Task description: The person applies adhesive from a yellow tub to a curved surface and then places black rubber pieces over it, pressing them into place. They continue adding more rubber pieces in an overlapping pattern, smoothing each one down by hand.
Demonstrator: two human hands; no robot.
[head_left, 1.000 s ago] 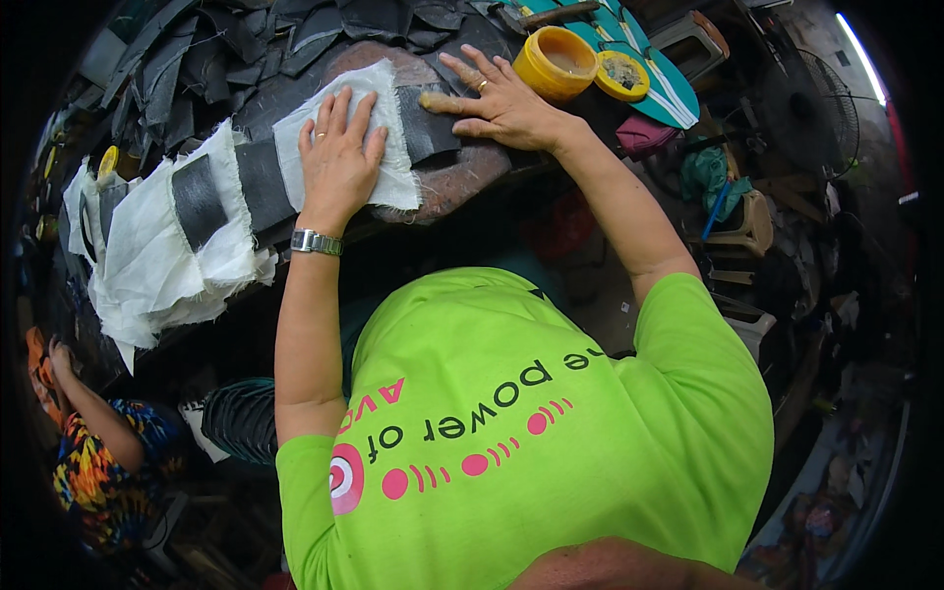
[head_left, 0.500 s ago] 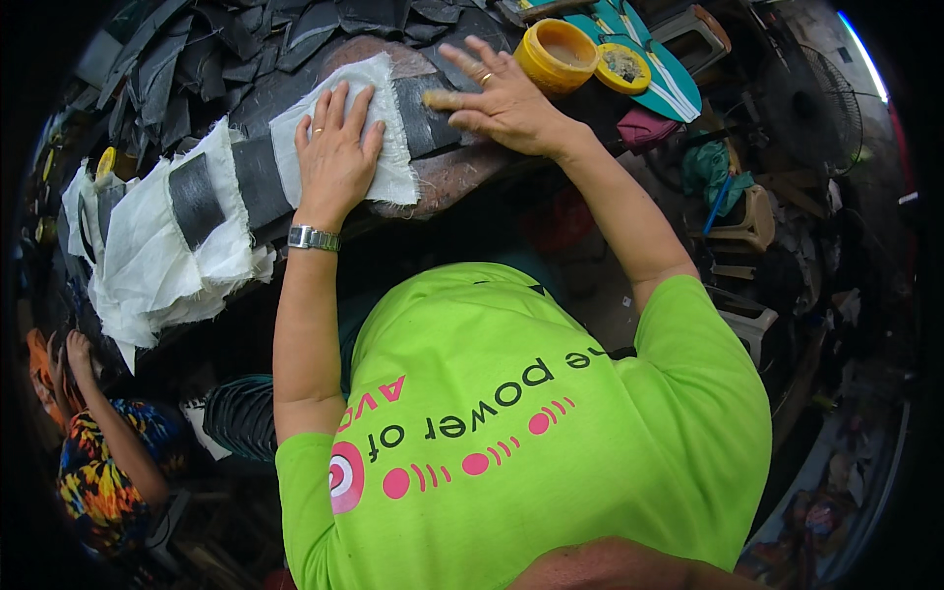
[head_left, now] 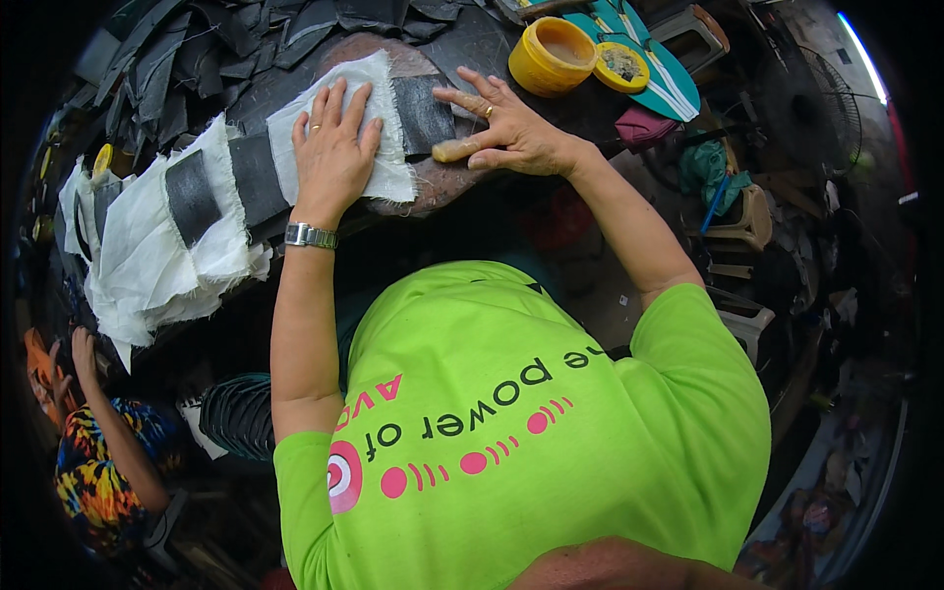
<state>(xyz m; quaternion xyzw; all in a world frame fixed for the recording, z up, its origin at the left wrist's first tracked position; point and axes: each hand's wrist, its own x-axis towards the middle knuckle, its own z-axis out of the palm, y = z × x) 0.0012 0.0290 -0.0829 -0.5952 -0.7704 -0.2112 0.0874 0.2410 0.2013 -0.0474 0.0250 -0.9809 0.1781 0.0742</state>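
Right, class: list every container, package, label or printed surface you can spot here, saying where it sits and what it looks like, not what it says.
Yellow tub: round, open, at the table's far edge, beyond the right hand.
Yellow lid: round, lying flat just right of the tub.
Green shirt: bright lime, dark lettering with pink dots and a target shape, lower centre.
No screens or signs visible.

A dim, cluttered workshop with a black standing fan [head_left: 801,93], beige plastic stools [head_left: 739,218], and a bright strip light [head_left: 861,57] at upper right.

Your left hand [head_left: 332,147] lies flat on the cloth [head_left: 379,147]; your right hand [head_left: 501,133] rests right of it, the tub [head_left: 551,57] behind.
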